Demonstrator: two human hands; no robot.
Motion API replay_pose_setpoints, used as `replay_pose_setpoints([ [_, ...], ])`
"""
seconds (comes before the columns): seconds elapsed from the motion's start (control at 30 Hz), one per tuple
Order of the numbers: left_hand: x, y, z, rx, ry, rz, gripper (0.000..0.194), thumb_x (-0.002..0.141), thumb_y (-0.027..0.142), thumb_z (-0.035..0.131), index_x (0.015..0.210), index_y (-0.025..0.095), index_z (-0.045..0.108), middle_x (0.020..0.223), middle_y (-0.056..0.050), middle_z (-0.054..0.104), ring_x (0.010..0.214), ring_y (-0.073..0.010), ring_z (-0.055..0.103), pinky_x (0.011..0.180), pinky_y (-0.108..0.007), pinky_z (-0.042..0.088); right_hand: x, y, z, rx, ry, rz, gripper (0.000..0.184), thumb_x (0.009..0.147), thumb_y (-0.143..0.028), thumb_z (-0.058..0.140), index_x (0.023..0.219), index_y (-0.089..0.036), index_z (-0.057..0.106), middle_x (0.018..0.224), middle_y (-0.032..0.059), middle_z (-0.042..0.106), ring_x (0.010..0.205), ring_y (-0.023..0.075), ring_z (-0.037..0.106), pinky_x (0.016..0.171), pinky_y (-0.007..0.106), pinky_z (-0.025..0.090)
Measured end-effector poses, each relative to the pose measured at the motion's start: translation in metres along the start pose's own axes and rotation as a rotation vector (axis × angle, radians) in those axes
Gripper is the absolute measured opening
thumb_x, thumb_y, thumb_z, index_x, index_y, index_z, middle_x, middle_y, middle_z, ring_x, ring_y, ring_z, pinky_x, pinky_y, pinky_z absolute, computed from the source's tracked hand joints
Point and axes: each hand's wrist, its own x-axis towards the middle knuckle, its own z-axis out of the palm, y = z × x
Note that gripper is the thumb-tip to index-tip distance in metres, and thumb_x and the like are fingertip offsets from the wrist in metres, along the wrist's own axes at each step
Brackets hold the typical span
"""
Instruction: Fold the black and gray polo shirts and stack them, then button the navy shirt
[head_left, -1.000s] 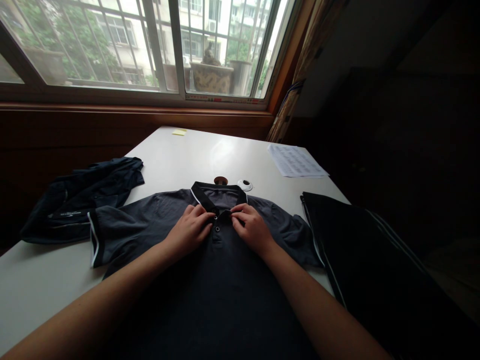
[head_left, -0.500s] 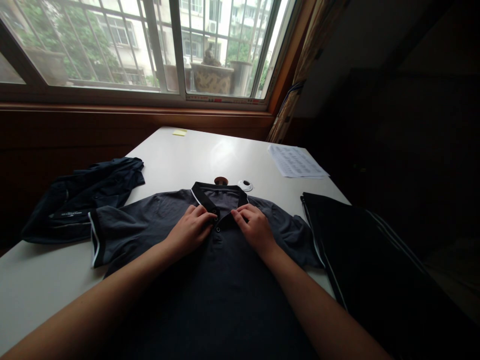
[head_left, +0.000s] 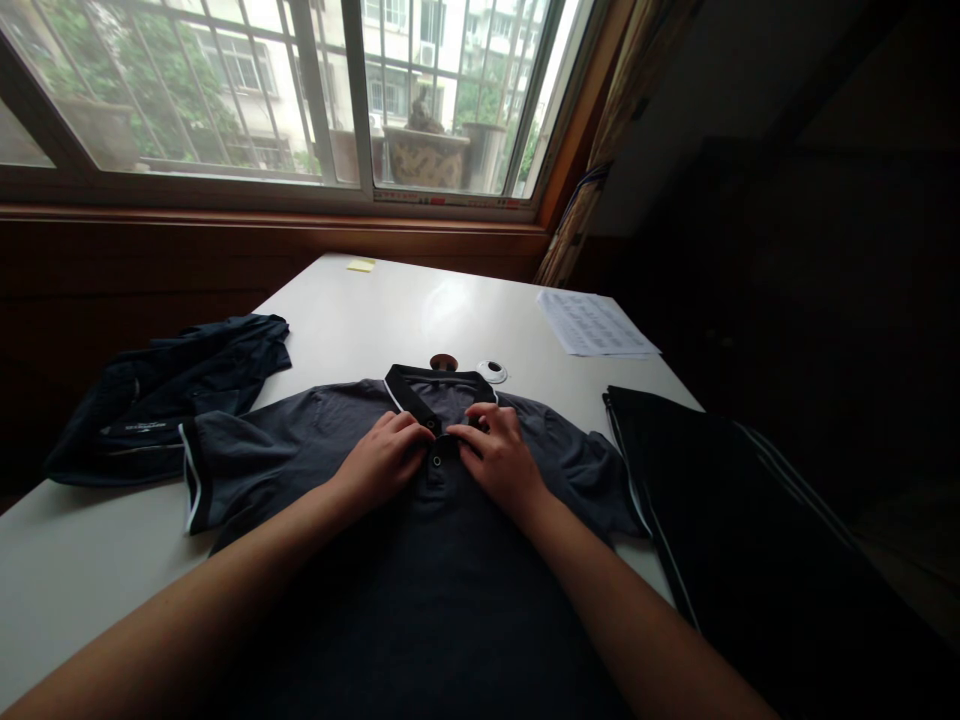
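A dark grey polo shirt [head_left: 420, 560] lies front up on the table, its black collar [head_left: 409, 395] edged in white and pointing away from me. Below the collar, the button placket carries small ringed buttons [head_left: 437, 461]. My left hand [head_left: 386, 455] pinches the left edge of the placket near a button. On the other side, my right hand [head_left: 499, 455] pinches the right edge of the placket just under the collar. The fingertips of both hands are close together, and the cloth between them is partly hidden.
On the white table [head_left: 390, 310] a crumpled dark garment [head_left: 172, 400] lies left and black trousers [head_left: 720, 500] with pale stripes lie right. Printed papers [head_left: 596, 323], a yellow sticky note [head_left: 361, 265], a cable hole [head_left: 443, 362] and its white cover [head_left: 492, 372] are farther back. A window stands beyond.
My right hand has shifted left from the right collar edge toward the placket, closer to my left hand. My left hand has hardly moved.
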Motion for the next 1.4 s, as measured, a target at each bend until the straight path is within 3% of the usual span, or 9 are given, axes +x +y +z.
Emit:
replay_pose_setpoints([
  [0.23, 0.004, -0.005, 0.005, -0.008, 0.023, -0.010, 0.014, 0.094, 0.018, 0.057, 0.097, 0.023, 0.069, 0.100, -0.006, 0.066, 0.093, -0.0229, 0.057, 0.084, -0.035, 0.048, 0.001, -0.012, -0.001, -0.133, -0.090, -0.068, 0.031, 0.091, -0.019, 0.063, 0.118, -0.030, 0.072, 0.099, 0.0082, 0.059, 0.095, 0.0271, 0.050, 0.086, 0.042, 0.044],
  [0.4, 0.006, -0.007, 0.008, -0.009, 0.036, -0.050, 0.008, 0.091, 0.020, 0.062, 0.094, 0.023, 0.068, 0.097, -0.004, 0.066, 0.093, -0.0228, 0.058, 0.084, -0.035, 0.047, 0.003, -0.017, 0.002, -0.189, -0.152, -0.106, 0.020, 0.093, -0.020, 0.061, 0.107, -0.028, 0.073, 0.088, 0.0062, 0.064, 0.092, 0.0264, 0.052, 0.080, 0.039, 0.041],
  [0.63, 0.011, -0.006, 0.009, 0.004, 0.029, -0.127, 0.002, 0.089, 0.023, 0.065, 0.090, 0.022, 0.066, 0.096, -0.005, 0.066, 0.093, -0.0235, 0.060, 0.084, -0.036, 0.049, 0.004, -0.016, 0.002, -0.043, -0.154, -0.083, 0.017, 0.096, -0.017, 0.056, 0.102, -0.022, 0.071, 0.096, 0.0067, 0.069, 0.091, 0.0223, 0.057, 0.086, 0.035, 0.046],
  [0.83, 0.013, -0.010, 0.010, -0.076, 0.038, -0.083, 0.002, 0.088, 0.019, 0.065, 0.087, 0.020, 0.065, 0.092, -0.005, 0.067, 0.090, -0.0227, 0.062, 0.083, -0.035, 0.049, 0.003, -0.012, 0.004, 0.193, -0.076, 0.051, 0.011, 0.095, -0.026, 0.063, 0.095, -0.023, 0.074, 0.095, 0.0055, 0.073, 0.093, 0.0228, 0.063, 0.089, 0.037, 0.049],
  [1.07, 0.015, -0.009, 0.010, -0.172, 0.077, -0.067, 0.006, 0.086, 0.015, 0.064, 0.088, 0.020, 0.067, 0.091, -0.005, 0.069, 0.087, -0.0209, 0.064, 0.080, -0.033, 0.050, 0.006, -0.011, 0.007, 0.427, -0.048, 0.293, 0.007, 0.086, -0.024, 0.070, 0.085, -0.025, 0.077, 0.087, 0.0017, 0.076, 0.086, 0.0203, 0.068, 0.084, 0.034, 0.050],
  [1.27, 0.016, -0.003, 0.005, -0.273, 0.086, -0.140, 0.004, 0.085, 0.021, 0.065, 0.088, 0.021, 0.068, 0.087, -0.003, 0.072, 0.082, -0.0190, 0.066, 0.076, -0.030, 0.050, 0.006, -0.015, 0.007, 0.620, -0.002, 0.443, 0.007, 0.081, -0.029, 0.072, 0.084, -0.023, 0.072, 0.082, 0.0000, 0.075, 0.078, 0.0197, 0.070, 0.073, 0.031, 0.053],
  [1.4, 0.016, -0.002, 0.005, -0.329, 0.120, -0.224, 0.012, 0.082, 0.026, 0.069, 0.092, 0.022, 0.062, 0.080, 0.001, 0.069, 0.070, -0.0150, 0.063, 0.065, -0.025, 0.047, 0.006, -0.018, 0.007, 0.650, 0.041, 0.464, 0.012, 0.079, -0.028, 0.073, 0.088, -0.022, 0.068, 0.082, 0.0002, 0.072, 0.076, 0.0186, 0.069, 0.071, 0.030, 0.053],
])
